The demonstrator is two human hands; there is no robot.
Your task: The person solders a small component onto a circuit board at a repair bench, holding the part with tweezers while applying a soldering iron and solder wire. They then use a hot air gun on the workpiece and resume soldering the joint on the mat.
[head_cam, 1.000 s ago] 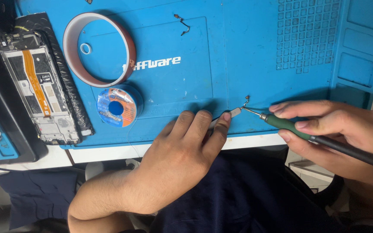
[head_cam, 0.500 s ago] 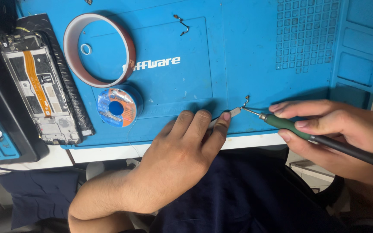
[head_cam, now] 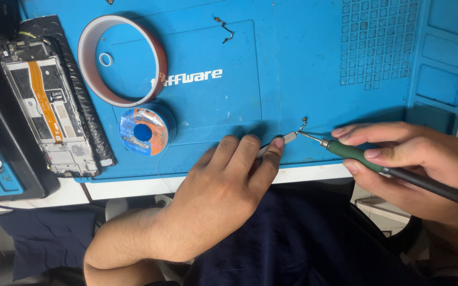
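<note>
My left hand (head_cam: 223,185) rests on the near edge of a blue work mat (head_cam: 292,69), its fingertips pinching a thin tool whose small metal end (head_cam: 289,137) lies on the mat. My right hand (head_cam: 414,164) grips a green-handled soldering iron (head_cam: 356,153) like a pen. Its fine tip touches a tiny metal part (head_cam: 303,124) just beside the metal end held by my left hand.
An opened phone (head_cam: 46,111) with an orange flex strip lies at the left on a dark holder. A large roll of brown tape (head_cam: 120,58), a small solder spool (head_cam: 144,132) and a bent wire piece (head_cam: 225,29) sit on the mat. Grid compartments (head_cam: 380,42) fill the mat's right.
</note>
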